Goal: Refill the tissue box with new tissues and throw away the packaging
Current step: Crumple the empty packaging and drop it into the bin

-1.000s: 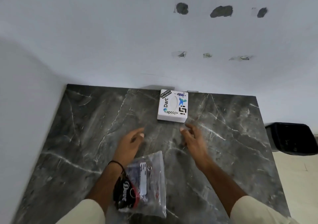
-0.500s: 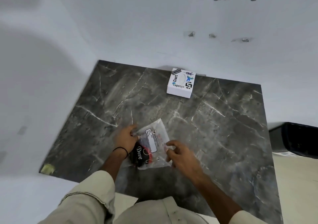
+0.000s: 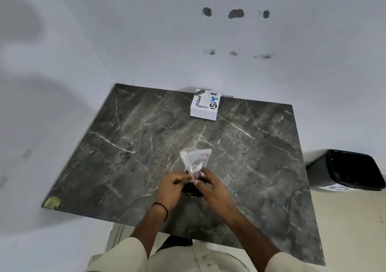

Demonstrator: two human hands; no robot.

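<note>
The left hand (image 3: 171, 186), a dark band on its wrist, and the right hand (image 3: 211, 186) meet above the near middle of the marble table (image 3: 117, 150), fingers of both pinched on the lower end of the tissue packet (image 3: 195, 161), which stands up between them; beyond, the white stickered tissue box (image 3: 205, 105) sits at the far edge against the wall; a black bin (image 3: 353, 169) stands on the floor to the right, well apart.

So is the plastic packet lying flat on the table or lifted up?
Lifted up. Both hands, left and right, hold the packet by its lower end, tilted above the table.
</note>
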